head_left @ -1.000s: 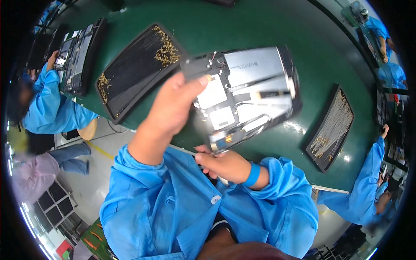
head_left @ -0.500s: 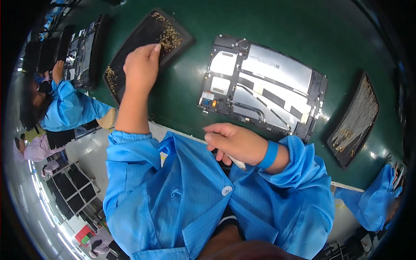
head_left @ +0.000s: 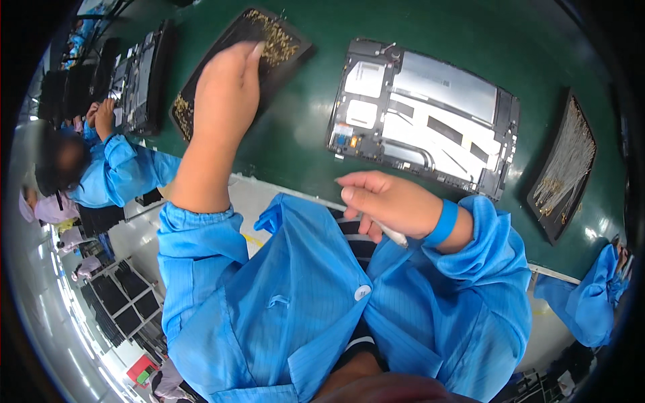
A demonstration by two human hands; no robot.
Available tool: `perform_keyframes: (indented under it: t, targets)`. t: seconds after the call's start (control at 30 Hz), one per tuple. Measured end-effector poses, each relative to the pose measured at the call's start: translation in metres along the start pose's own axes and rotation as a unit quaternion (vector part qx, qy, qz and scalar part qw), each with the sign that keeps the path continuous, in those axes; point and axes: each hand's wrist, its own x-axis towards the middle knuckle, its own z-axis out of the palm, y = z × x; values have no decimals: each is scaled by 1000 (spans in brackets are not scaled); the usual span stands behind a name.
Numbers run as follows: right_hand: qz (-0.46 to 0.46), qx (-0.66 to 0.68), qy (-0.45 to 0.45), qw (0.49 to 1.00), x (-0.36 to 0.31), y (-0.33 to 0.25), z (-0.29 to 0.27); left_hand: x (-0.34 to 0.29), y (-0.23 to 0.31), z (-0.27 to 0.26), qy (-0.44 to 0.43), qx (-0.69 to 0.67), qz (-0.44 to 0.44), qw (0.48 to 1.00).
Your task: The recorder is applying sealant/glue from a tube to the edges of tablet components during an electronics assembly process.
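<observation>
My left hand [head_left: 228, 87] is over a black tray [head_left: 272, 84] at the far left, which holds small brass-coloured pieces [head_left: 279, 43]. Its fingers curl down toward them; the fingertips are mostly hidden, and whatever they pinch does not show. In front of my chest my right hand [head_left: 393, 201] is closed around a slim pale tool [head_left: 392, 234], whose end sticks out below the palm. The thumb and forefinger of that hand lie close together. Beyond it lies a flat electronic panel [head_left: 410, 148] with a black frame, silver plates and black strips, touched by neither hand.
A second black tray [head_left: 552, 228] on the right holds a bundle of thin pale wires [head_left: 568, 158] with brass ends. The green table [head_left: 316, 94] ends just before my body. Co-workers in blue sit at left [head_left: 121, 171] and right [head_left: 588, 295]. More panels [head_left: 138, 84] stand at far left.
My left hand has moved forward over the brass pieces. My right hand keeps the slim tool. The whole view has shifted slightly, so the panel and wire tray appear farther right.
</observation>
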Motion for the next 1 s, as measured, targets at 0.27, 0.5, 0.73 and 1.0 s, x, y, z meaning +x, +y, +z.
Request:
perform_keyframes:
  t: [0.27, 0.5, 0.73, 1.0]
  targets:
    - [-108, 122, 194, 967, -22, -14, 8, -32, 51, -23, -122, -32, 239, 963]
    - [-86, -52, 232, 967, -35, -7, 4, -70, 70, -24, -192, -91, 250, 945]
    - [-81, -123, 213, 966, -33, -7, 2, -72, 67, -19, -182, -105, 256, 943]
    - [-67, -7, 176, 982, -26, 2, -6, -92, 64, 2, -105, -197, 185, 957]
